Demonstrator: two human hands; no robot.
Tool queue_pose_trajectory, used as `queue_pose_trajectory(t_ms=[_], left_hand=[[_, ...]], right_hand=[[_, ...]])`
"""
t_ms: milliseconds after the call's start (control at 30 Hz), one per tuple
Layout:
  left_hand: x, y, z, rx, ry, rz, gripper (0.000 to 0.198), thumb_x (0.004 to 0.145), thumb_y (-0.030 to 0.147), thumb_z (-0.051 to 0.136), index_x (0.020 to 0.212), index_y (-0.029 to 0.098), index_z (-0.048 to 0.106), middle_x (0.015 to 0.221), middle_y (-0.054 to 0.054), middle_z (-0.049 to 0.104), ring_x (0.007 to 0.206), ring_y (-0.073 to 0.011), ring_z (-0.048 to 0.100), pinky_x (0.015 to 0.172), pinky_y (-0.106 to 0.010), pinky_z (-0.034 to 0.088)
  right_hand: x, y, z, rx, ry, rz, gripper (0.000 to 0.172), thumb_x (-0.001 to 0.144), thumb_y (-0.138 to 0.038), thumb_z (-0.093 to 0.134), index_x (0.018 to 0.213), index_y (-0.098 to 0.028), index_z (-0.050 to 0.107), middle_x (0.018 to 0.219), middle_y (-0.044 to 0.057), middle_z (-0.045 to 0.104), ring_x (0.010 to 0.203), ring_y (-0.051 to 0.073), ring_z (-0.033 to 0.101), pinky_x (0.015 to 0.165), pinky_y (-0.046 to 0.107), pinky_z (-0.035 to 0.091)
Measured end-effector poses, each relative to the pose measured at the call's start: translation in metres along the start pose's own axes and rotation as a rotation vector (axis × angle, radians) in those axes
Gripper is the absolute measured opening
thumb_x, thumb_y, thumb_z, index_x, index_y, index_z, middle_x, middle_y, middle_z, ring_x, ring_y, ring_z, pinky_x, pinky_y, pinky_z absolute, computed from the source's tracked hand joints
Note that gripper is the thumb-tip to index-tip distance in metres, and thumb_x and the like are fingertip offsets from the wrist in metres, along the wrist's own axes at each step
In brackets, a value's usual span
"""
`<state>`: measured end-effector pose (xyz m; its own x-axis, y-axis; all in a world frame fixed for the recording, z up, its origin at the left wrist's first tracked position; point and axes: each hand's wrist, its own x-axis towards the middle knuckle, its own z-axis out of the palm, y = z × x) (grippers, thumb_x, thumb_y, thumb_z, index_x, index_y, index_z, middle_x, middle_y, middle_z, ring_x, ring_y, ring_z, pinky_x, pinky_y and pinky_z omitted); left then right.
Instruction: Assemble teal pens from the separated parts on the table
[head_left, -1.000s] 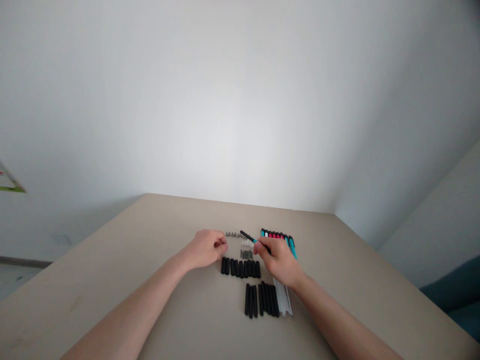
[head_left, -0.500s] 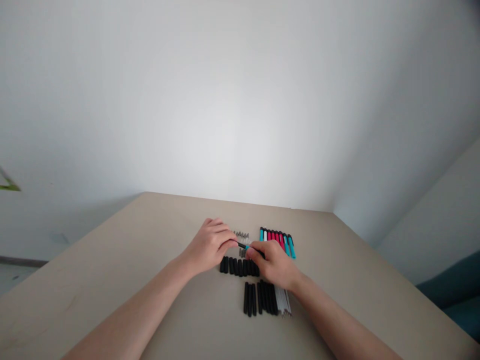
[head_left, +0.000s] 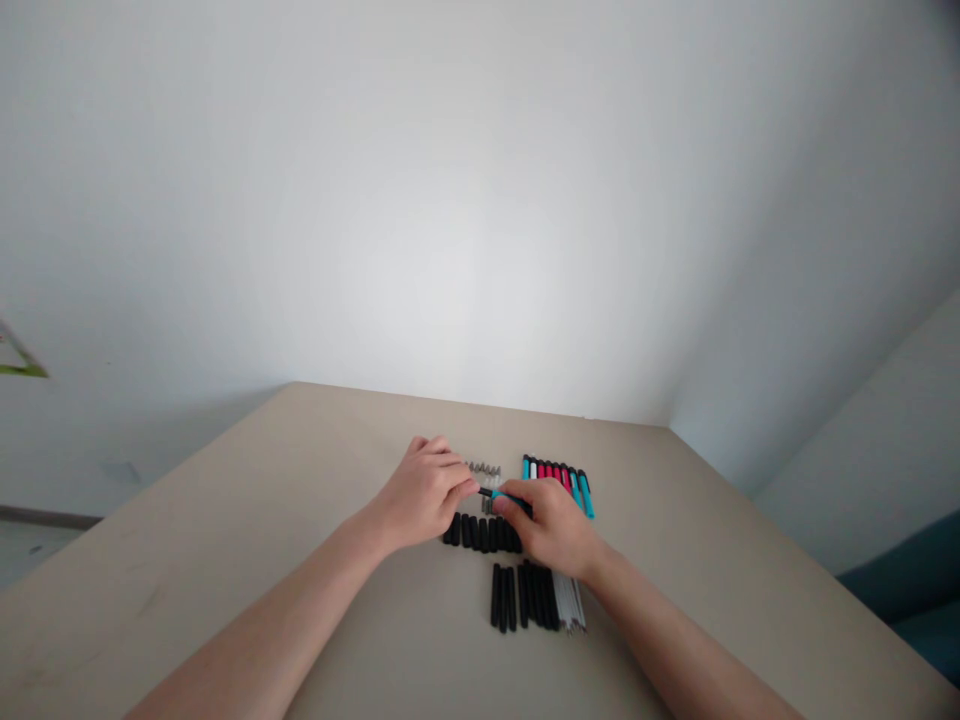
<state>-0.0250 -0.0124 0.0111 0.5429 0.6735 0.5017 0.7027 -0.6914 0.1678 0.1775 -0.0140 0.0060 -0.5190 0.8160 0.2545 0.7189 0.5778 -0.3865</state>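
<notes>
A slim pen point(head_left: 496, 493), black with a blue part, is held between both hands above the table. My left hand point(head_left: 433, 492) pinches its black left end. My right hand point(head_left: 551, 522) is closed around its blue and black right part. Beneath the hands lies a row of short black tubes point(head_left: 475, 533). Small metal tips point(head_left: 486, 469) lie just behind the fingers, with small springs point(head_left: 487, 506) partly hidden under the pen. Blue, white and red pen barrels point(head_left: 555, 472) lie in a row behind my right hand.
Nearer the front of the beige table point(head_left: 360, 630) lie longer black tubes point(head_left: 504, 598) beside a bundle of thin white refills point(head_left: 570, 605). A pale wall point(head_left: 450, 220) rises behind the table. Teal fabric point(head_left: 911, 580) hangs at the right edge.
Both hands keep hold of the pen in nearly the same place. The view has shifted slightly, so the items on the table appear a little further right.
</notes>
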Motion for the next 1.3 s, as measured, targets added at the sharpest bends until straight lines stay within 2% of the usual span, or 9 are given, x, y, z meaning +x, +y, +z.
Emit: queue_pose_trajectory(t_ms=[67,200,333,500,700,900,1100,1233,1300], left_hand=[[-0.0002,0.0009,-0.0005,-0.007,-0.002,-0.005,0.027,0.089,0.025,0.047,0.067,0.016,0.058,0.067,-0.001,0.062,0.077,-0.0159,0.047,0.072,-0.031,0.029],[0.0009,0.0018,-0.0014,-0.033,0.015,0.025,0.015,0.085,0.031,0.055,0.08,0.019,0.061,0.076,-0.001,0.065,0.082,-0.0164,0.048,0.075,-0.031,0.028],[0.002,0.0001,-0.0008,-0.018,0.023,0.024,0.025,0.09,0.024,0.046,0.07,0.017,0.06,0.069,0.0,0.064,0.075,-0.0145,0.048,0.072,-0.031,0.027],[0.0023,0.0006,-0.0016,-0.026,-0.01,0.033,0.018,0.084,0.035,0.057,0.08,0.019,0.062,0.075,0.0,0.065,0.079,-0.0155,0.049,0.074,-0.031,0.027],[0.001,0.0042,-0.0021,0.023,-0.062,0.01,0.028,0.091,0.026,0.045,0.069,0.017,0.061,0.069,-0.001,0.065,0.075,-0.0154,0.047,0.072,-0.033,0.026],[0.002,0.0039,-0.0011,0.004,-0.068,0.011,0.014,0.084,0.032,0.057,0.083,0.019,0.062,0.079,0.0,0.066,0.082,-0.0167,0.048,0.074,-0.032,0.026],[0.001,0.0056,-0.0005,0.036,-0.097,-0.019,0.031,0.091,0.026,0.044,0.065,0.017,0.059,0.07,-0.001,0.066,0.077,-0.0162,0.047,0.072,-0.034,0.025],[0.0003,0.0059,-0.0023,0.0,-0.095,-0.003,0.02,0.084,0.037,0.055,0.078,0.019,0.062,0.078,-0.001,0.067,0.084,-0.0181,0.047,0.075,-0.034,0.025],[0.0006,0.0058,-0.0027,0.007,-0.082,0.007,0.018,0.085,0.034,0.056,0.078,0.019,0.062,0.078,-0.001,0.066,0.085,-0.0182,0.047,0.076,-0.035,0.025]], right_hand=[[0.0001,0.0001,0.0005,-0.011,0.005,-0.012,0.032,0.089,-0.03,0.041,0.062,-0.017,0.053,0.055,-0.001,0.049,0.054,0.011,0.041,0.054,0.024,0.023],[-0.0003,0.0004,0.0014,-0.029,0.001,-0.023,0.031,0.089,-0.03,0.042,0.063,-0.018,0.053,0.056,-0.001,0.05,0.054,0.011,0.041,0.054,0.024,0.024],[-0.001,0.0001,0.0015,-0.048,-0.018,-0.042,0.03,0.088,-0.03,0.043,0.063,-0.017,0.052,0.056,0.0,0.051,0.055,0.011,0.042,0.055,0.024,0.024],[-0.0004,-0.0001,0.0025,-0.051,-0.008,-0.037,0.029,0.088,-0.029,0.043,0.063,-0.018,0.051,0.057,-0.001,0.052,0.055,0.011,0.042,0.055,0.024,0.023],[0.0013,-0.0011,0.0026,-0.066,-0.001,-0.05,0.03,0.089,-0.029,0.043,0.062,-0.018,0.051,0.055,-0.001,0.05,0.054,0.011,0.041,0.054,0.024,0.023],[0.0016,0.0034,0.0023,-0.07,0.013,-0.057,0.029,0.089,-0.029,0.044,0.064,-0.018,0.052,0.057,0.0,0.053,0.056,0.011,0.045,0.055,0.024,0.024],[0.0012,0.0048,0.0031,-0.074,0.019,-0.099,0.027,0.088,-0.027,0.046,0.064,-0.018,0.054,0.059,0.0,0.056,0.058,0.012,0.048,0.056,0.023,0.026],[0.0005,0.0035,0.0024,-0.066,0.008,-0.109,0.025,0.088,-0.026,0.046,0.067,-0.018,0.057,0.062,0.002,0.06,0.061,0.013,0.052,0.057,0.023,0.029],[0.0006,0.0028,0.0021,-0.065,0.008,-0.117,0.025,0.088,-0.026,0.046,0.068,-0.018,0.058,0.062,0.002,0.06,0.061,0.013,0.053,0.058,0.023,0.03]])
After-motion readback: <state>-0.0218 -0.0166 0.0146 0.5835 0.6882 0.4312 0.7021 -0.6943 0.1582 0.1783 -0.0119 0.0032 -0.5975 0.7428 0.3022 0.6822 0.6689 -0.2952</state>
